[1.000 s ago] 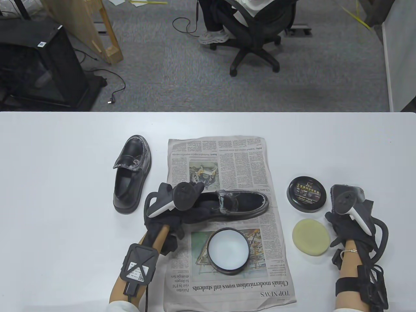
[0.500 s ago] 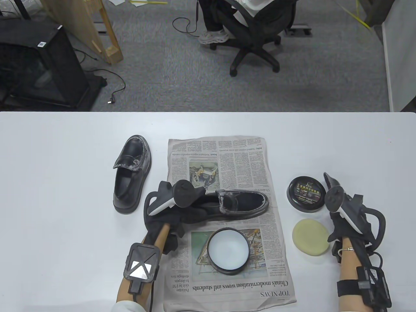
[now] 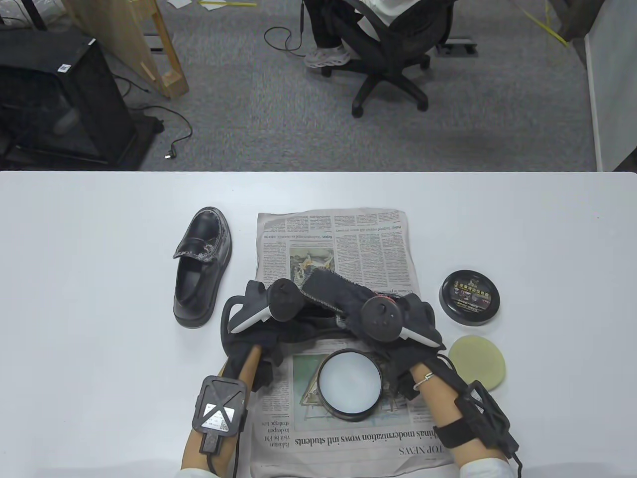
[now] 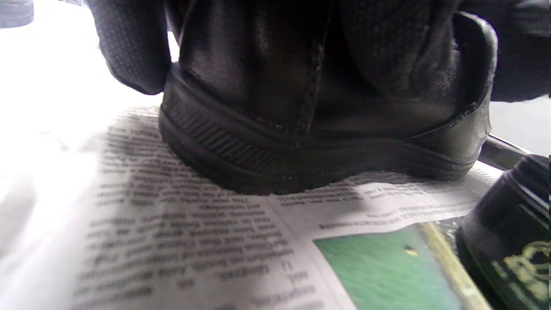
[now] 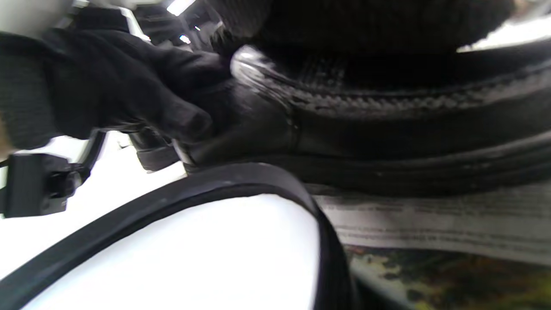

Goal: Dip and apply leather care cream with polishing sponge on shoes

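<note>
both gloved hands are on the black shoe that lies sideways on the newspaper in the middle of the white table. the left hand grips the heel end; in the left wrist view its fingers wrap around the back of the heel, one on each side. the right hand lies over the toe half of the shoe, covering most of it from above; whether its fingers are spread or pressed together, i cannot tell, since the tracker and glove hide them.

just in front of the shoe, on the newspaper, sits the open tin of cream, white inside with a black rim. the round yellow sponge lies on the bare table to the right of the tin, beside the right forearm and untouched. the tin's black lid rests near it, further from the person. a second black shoe stands on the table to the left of the newspaper, toe pointing away, with whitish marks on its upper.
</note>
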